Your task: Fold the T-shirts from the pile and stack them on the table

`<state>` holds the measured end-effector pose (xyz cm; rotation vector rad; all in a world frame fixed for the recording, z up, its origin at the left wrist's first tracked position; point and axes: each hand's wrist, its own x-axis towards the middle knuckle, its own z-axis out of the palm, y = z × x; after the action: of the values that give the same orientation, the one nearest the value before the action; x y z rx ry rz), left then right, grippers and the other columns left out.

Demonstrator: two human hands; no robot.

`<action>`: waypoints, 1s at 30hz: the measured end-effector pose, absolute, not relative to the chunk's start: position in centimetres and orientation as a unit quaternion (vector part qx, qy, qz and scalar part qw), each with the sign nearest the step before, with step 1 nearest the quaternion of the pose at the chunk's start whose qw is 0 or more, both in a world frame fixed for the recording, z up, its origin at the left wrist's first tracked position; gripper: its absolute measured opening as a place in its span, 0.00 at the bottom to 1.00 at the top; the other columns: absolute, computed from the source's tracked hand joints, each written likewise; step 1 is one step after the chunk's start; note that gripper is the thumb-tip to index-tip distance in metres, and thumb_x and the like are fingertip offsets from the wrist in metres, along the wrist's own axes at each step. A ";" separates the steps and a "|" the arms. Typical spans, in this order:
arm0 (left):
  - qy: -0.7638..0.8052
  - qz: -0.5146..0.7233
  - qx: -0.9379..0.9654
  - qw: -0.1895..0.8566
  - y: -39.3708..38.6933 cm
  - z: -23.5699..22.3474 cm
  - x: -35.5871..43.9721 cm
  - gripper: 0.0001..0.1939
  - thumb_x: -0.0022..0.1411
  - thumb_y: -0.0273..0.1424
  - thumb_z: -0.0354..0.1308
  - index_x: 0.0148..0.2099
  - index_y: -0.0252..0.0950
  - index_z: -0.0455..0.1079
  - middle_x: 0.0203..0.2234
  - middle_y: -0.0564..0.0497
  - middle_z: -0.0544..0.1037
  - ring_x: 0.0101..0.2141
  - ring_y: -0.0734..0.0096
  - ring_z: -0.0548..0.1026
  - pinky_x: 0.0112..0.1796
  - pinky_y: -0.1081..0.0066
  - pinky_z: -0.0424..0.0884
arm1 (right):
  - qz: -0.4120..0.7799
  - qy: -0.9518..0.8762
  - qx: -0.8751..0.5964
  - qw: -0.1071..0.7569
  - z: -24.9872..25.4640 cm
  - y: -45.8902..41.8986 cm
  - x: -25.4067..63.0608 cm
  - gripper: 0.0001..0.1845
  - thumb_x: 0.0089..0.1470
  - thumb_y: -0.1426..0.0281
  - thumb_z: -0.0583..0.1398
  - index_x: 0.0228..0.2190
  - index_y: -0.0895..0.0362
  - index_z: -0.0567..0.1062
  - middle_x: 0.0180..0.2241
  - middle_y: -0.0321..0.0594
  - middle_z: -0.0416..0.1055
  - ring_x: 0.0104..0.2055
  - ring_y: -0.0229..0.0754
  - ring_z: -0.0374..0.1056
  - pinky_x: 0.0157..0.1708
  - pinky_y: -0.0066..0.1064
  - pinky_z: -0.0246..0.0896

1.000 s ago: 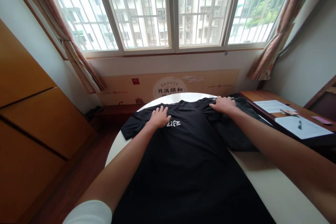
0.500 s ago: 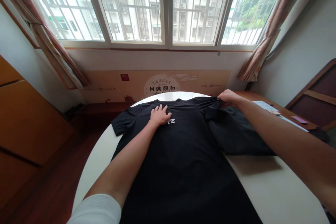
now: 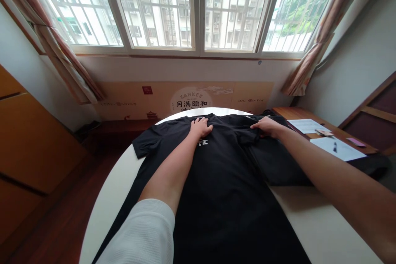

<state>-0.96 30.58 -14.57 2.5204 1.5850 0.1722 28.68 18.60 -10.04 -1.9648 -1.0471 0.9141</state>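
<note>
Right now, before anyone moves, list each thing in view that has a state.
black T-shirt, spread flat on the round table
left hand, open, flat on the shirt
right hand, open, on the shirt's shoulder
window, shut
curtains, drawn back
pen, lying on paper

Apartment room: barred windows (image 3: 154,8), curtains (image 3: 321,37), wooden cabinet (image 3: 31,140)

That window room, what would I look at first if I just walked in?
The barred windows grab you first, bright across the top, with apartment buildings outside. Below them, a black T-shirt lies spread on a round white table. The left hand and right hand rest on it near the top.
</note>
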 end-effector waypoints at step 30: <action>0.447 0.331 0.789 0.262 12.1 -12.5 -8.3 0.04 0.67 0.27 0.56 0.40 0.39 0.73 0.39 0.44 0.82 0.42 0.57 0.80 0.49 0.62 0.74 | 0.453 -0.515 -0.635 0.357 -3.6 23.0 19.1 0.15 0.65 0.67 0.63 0.26 0.55 0.71 0.18 0.36 0.68 0.17 0.38 0.62 0.17 0.28 0.57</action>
<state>-8.32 12.15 -12.49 2.1341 1.2080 0.8959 19.14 22.98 -3.63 -1.6386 -1.3290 1.1691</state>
